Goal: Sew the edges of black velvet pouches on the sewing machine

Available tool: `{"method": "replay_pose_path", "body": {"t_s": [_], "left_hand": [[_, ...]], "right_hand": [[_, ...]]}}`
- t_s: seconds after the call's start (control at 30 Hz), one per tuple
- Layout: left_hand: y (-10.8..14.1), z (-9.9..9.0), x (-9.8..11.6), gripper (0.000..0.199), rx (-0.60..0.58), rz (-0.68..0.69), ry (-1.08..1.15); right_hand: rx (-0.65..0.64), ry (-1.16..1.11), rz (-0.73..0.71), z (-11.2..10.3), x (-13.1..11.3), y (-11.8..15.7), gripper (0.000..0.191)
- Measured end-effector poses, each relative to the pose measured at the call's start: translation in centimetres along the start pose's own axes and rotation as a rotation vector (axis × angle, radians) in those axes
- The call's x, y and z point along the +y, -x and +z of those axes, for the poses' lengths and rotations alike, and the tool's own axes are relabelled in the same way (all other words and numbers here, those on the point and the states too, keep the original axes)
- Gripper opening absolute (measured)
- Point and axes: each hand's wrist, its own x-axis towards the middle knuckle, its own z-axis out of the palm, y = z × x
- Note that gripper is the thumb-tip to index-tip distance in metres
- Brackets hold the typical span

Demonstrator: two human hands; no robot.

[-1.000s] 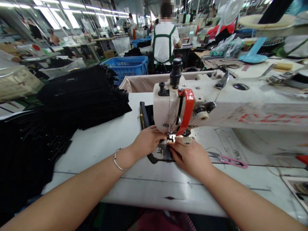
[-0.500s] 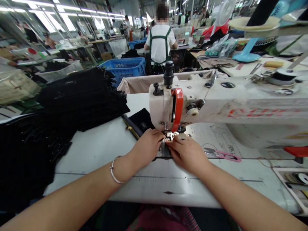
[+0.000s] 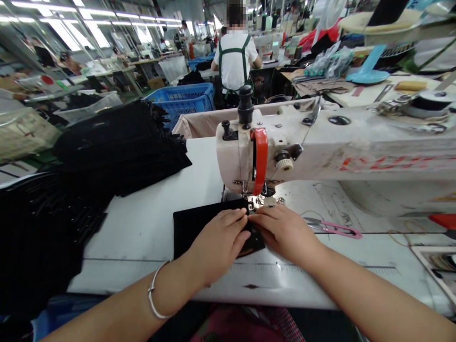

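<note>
A black fabric piece [image 3: 199, 220] lies on the sewing machine's bed, its far right corner close to the presser foot [image 3: 251, 203]. My left hand [image 3: 223, 240] rests on top of it, fingers stretched towards the needle area and thumb lying on the cloth. At the right edge of the fabric, my right hand [image 3: 285, 232] has its fingers bent and closed on the cloth; its thumb is partly hidden. Above both hands stands the white sewing machine head [image 3: 231, 159] with an orange lever guard [image 3: 261, 159]. The needle itself is too small to make out.
Pink-handled thread snips [image 3: 338, 229] lie right of my right hand. Stacks of black fabric pieces [image 3: 121, 147] fill the left side. A blue crate [image 3: 181, 102] and a person in a white shirt [image 3: 233, 61] are beyond the machine.
The black fabric piece, earlier behind my left hand beside the machine head, now lies nearer me, turned and under my left hand. Both hands stay close to the presser foot.
</note>
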Motion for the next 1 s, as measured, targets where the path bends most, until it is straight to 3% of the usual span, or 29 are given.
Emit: {"method": "replay_pose_path", "body": {"t_s": [0.17,0.33,0.5,0.57,0.83,1.0], "left_hand": [[0.2,0.0,-0.6,0.044,-0.023,0.053,-0.042],[0.6,0.0,-1.5,0.075,-0.050,0.161,-0.071],[1.2,-0.6,0.6,0.035,0.031,0.003,-0.060],[1.2,-0.6,1.1,0.027,0.091,-0.036,-0.019],[1.8,0.8,0.7,0.032,0.133,0.132,-0.028],[2.3,0.9,0.6,0.032,0.145,0.187,-0.011]], "right_hand": [[0.022,0.030,-0.020,0.1,-0.2,0.1,0.032],[-0.004,0.005,0.010,0.0,-0.3,0.1,0.029],[-0.038,-0.055,-0.009,-0.5,0.2,0.1,0.029],[-0.055,-0.058,-0.041,-0.7,0.3,0.1,0.029],[-0.068,-0.044,-0.058,-0.9,0.1,0.0,0.025],[-0.054,-0.035,-0.113,-0.8,-0.5,0.0,0.031]]}}
